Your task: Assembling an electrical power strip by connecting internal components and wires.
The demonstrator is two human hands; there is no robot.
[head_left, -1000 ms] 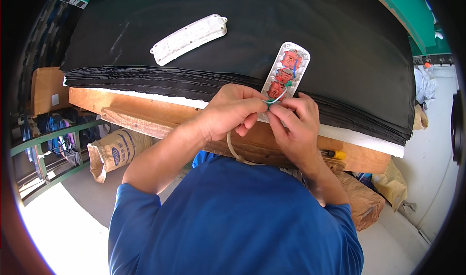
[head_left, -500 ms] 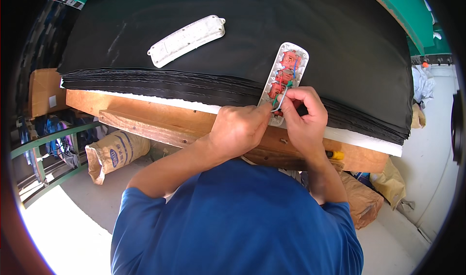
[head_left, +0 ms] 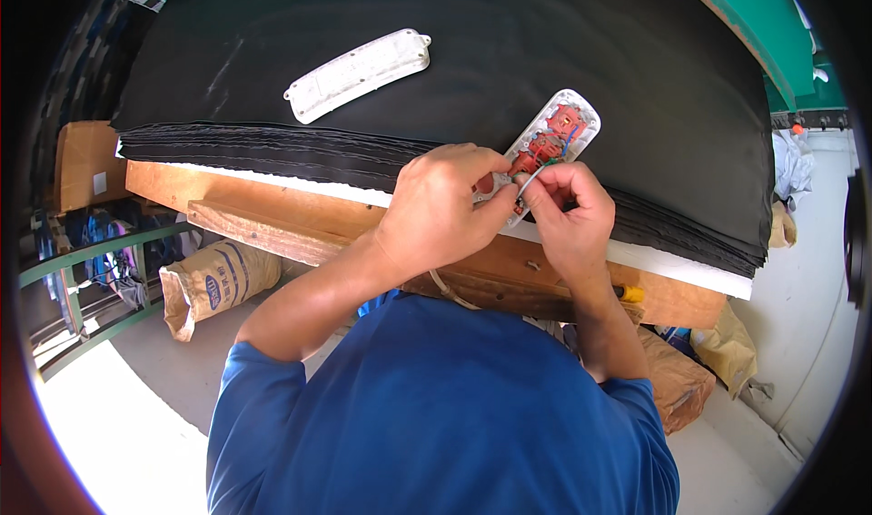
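Observation:
An opened power strip (head_left: 592, 115) lies tilted on the black sheets, its far end pointing right. Red socket blocks (head_left: 549, 145) and thin blue, red and green wires show inside its white shell. My left hand (head_left: 447, 202) is closed on the near end of the strip, thumb and forefinger curled at its left edge. On the other side, my right hand (head_left: 574, 208) pinches a pale grey cable (head_left: 534, 178) that bends over the near end. The fingertips partly hide where the cable meets the strip. Farther left lies the strip's white back cover (head_left: 359, 74), touched by neither hand.
A thick stack of black sheets (head_left: 300, 159) covers the wooden table (head_left: 263, 229). A yellow-handled tool (head_left: 629, 292) sits at the table's near edge, beside my right forearm. Paper sacks (head_left: 218, 283) stand on the floor at both sides. Green metal framing (head_left: 758, 24) borders the far right.
The power strip's far end has swung to the right. My left hand has shifted up, its fingers now curling at the strip's edge. My right hand stays nearly in place.

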